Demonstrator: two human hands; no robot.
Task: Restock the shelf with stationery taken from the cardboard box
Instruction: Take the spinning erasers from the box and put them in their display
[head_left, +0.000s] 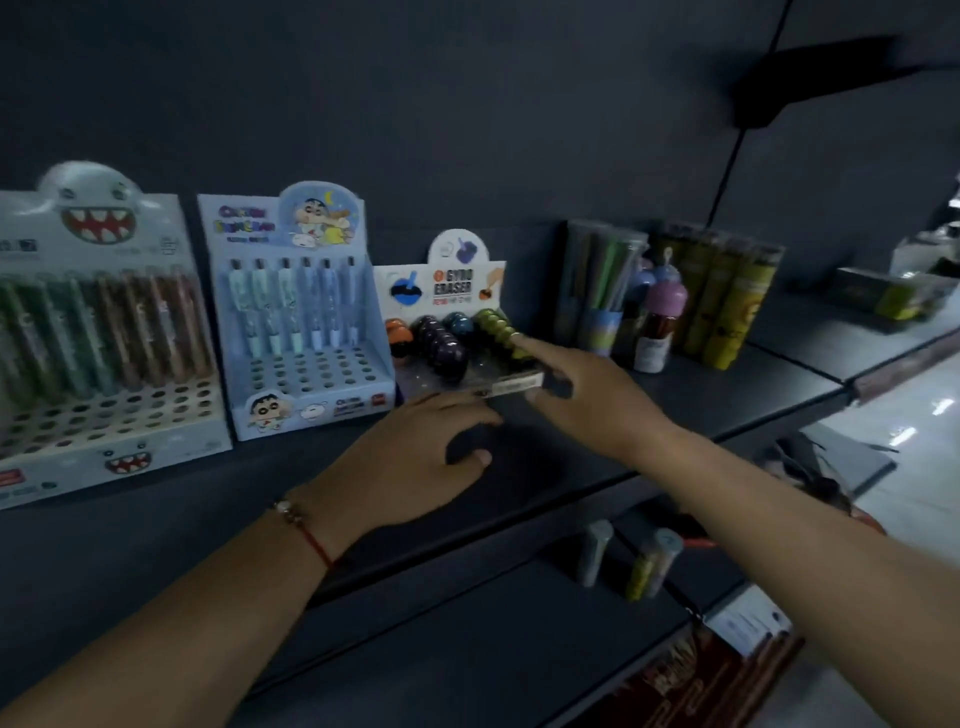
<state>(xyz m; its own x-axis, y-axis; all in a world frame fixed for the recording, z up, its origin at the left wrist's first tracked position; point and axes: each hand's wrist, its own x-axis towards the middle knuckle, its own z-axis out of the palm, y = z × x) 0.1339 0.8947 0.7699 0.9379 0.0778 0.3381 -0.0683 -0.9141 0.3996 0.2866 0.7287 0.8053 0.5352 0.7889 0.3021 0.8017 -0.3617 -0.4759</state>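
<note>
Gyro eraser display (457, 332) being positioned on shelf (156, 545).
L hand (415, 457) flat, fingers straight at tray front edge; R hand (582, 395) index extended onto green erasers (501, 327), nothing gripped.

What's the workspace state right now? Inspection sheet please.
surface: dark shelf, bare in front of the displays.
job's things: gyro eraser display in the middle, partly filled; blue pen display and monster pen display to its left, front holes vacant. Cardboard box not in view.
clutter: tubes and bottles right of the erasers; tubes on the lower shelf.
hands: left hand flat on the shelf, fingertips at the eraser display's front edge; right hand with forefinger on the green eraser row.
cables: nothing seen.
surroundings: dark back panel, pale floor at right.
</note>
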